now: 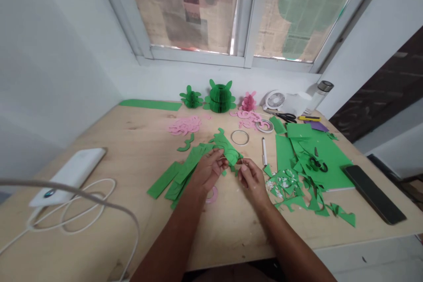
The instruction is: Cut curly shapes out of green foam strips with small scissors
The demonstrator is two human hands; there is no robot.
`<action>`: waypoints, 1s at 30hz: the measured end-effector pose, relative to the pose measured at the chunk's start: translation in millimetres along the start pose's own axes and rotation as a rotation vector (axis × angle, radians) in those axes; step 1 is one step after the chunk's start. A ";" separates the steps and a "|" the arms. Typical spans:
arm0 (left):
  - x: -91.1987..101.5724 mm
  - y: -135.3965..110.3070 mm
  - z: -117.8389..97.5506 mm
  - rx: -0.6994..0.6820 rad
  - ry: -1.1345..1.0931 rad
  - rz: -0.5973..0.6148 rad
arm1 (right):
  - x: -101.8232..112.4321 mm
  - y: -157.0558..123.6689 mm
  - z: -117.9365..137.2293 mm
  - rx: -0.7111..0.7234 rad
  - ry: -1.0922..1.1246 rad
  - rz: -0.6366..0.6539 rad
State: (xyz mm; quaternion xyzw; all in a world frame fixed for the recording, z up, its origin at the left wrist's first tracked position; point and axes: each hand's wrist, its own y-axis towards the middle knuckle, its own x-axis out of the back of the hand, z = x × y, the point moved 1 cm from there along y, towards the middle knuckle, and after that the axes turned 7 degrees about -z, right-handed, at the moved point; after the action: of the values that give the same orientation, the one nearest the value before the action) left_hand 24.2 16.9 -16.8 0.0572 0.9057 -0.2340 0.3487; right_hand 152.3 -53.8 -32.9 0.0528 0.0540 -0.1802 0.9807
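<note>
We see both forearms reach in from the near edge of the desk (132, 141), wrists angled inward, hands meeting. Left hand (209, 171): fingers clamped on the green paper cutout (228, 150). Right hand (251, 179): fingers pinched together on its right edge. The cutout sits between the 2 hands, just nearer us than the tape ring (239, 137). Green strips (178, 172) lie left of the ring, a pen (264, 152) just right.

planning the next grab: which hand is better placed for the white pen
Probably the right hand: the white pen lies just beyond it, while the left hand is farther off, across the green paper both pinch.
</note>
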 end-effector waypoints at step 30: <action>0.3 -3.5 -1.2 0.033 0.049 0.119 | 2.7 1.5 -2.0 -0.100 0.135 0.090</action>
State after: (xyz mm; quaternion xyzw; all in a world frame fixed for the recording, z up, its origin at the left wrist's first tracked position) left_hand 22.4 14.4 -14.9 0.1226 0.9050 -0.2261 0.3387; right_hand 155.1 -53.0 -35.0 0.0181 0.1265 -0.1292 0.9833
